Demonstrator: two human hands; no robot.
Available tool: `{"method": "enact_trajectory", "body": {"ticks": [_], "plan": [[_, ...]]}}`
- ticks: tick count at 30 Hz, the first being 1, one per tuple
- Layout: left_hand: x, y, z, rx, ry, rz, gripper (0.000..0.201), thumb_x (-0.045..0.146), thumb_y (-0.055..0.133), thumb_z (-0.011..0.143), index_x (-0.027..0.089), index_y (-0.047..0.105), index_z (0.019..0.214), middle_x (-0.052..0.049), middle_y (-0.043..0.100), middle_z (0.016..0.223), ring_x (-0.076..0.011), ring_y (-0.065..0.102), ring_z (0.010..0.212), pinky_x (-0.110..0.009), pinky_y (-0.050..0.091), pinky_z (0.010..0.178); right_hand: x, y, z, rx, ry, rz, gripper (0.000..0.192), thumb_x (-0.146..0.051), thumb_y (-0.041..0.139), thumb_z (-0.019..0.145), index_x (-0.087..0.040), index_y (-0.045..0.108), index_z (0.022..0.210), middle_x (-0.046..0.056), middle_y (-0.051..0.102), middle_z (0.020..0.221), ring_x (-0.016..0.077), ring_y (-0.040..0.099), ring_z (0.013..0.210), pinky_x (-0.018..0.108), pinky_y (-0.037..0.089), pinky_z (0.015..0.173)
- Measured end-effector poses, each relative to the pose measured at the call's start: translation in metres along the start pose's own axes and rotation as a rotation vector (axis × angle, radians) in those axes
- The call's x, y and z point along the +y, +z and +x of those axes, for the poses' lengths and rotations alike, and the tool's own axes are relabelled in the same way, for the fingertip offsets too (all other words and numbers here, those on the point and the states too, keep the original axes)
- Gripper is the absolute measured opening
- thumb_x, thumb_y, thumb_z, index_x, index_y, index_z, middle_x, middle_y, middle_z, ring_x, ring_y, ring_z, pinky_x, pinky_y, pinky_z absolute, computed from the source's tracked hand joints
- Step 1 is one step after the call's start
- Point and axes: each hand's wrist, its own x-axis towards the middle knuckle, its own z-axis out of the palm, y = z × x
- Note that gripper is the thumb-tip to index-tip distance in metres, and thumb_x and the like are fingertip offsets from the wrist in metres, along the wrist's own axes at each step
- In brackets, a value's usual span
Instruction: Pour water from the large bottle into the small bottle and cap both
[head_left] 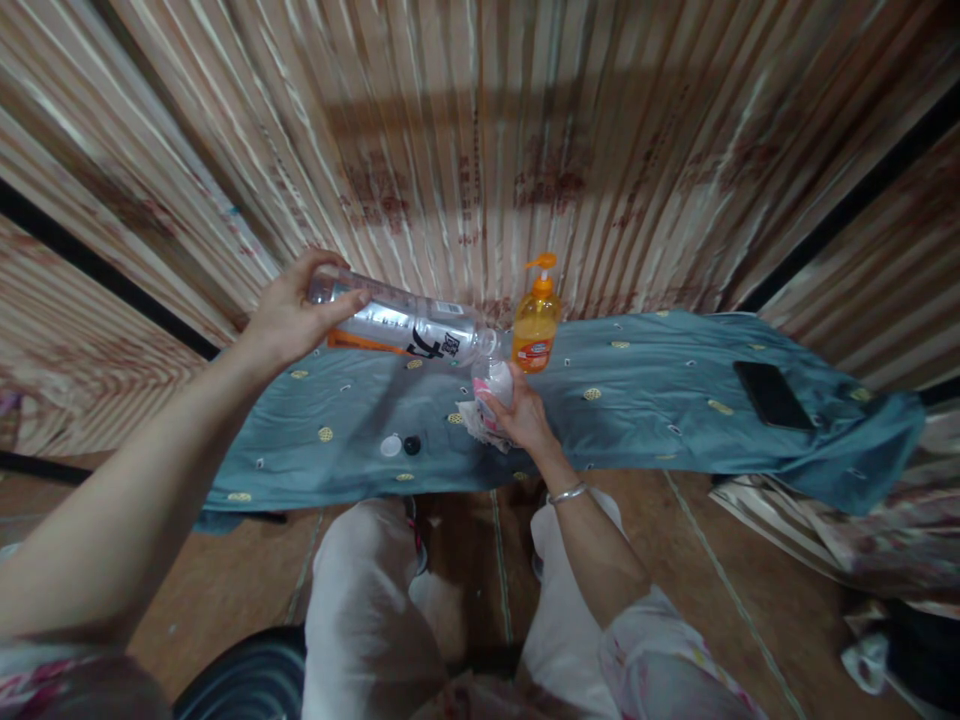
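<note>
A low surface draped in a teal cloth [645,400] carries an orange pump bottle [535,325] standing upright, a white cap [390,446] just beside a black cap [412,445], and a black phone [771,394] lying flat, well apart at the right.

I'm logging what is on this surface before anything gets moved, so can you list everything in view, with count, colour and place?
Clear plastic bottle: one, clear with an orange and black label, tipped on its side above the cloth, mouth toward the small container.
Small container: one, clear with pink, held at the cloth's middle, under the bottle's mouth.
Pump bottle: one, orange, upright at the cloth's back edge.
White cap: one, on the cloth, front left.
Black cap: one, beside the white cap.
Phone: one, black, flat on the cloth's right end.
Cloth: one, blue-green with yellow spots, spread over the surface.
Left hand: grips the clear plastic bottle.
Right hand: holds the small container; silver bangle on the wrist.
</note>
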Motion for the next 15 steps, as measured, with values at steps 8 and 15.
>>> {"method": "enact_trajectory", "body": {"ticks": [8,15], "plan": [[-0.0007,0.0014,0.0007,-0.004,0.002,-0.057,0.080,0.074,0.064,0.057,0.014,0.061,0.110,-0.008,0.067,0.094,-0.0182,0.056,0.079,-0.035,0.049,0.082,-0.0031,-0.0027,0.0000,-0.020,0.008,-0.019,0.068,-0.050,0.060,0.087,-0.014,0.040,0.141,0.019,0.065,0.127,0.0326,0.066,0.112,0.046,0.054,0.093],[-0.0009,0.0006,0.0007,-0.008,0.011,-0.038,0.085,0.077,0.061,0.057,0.013,0.061,0.112,-0.009,0.067,0.096,-0.0187,0.057,0.081,-0.039,0.050,0.085,-0.0026,-0.0016,0.0000,-0.020,0.017,-0.024,0.070,-0.051,0.059,0.087,-0.012,0.039,0.142,0.020,0.065,0.127,0.0328,0.067,0.112,0.045,0.054,0.093]]}}
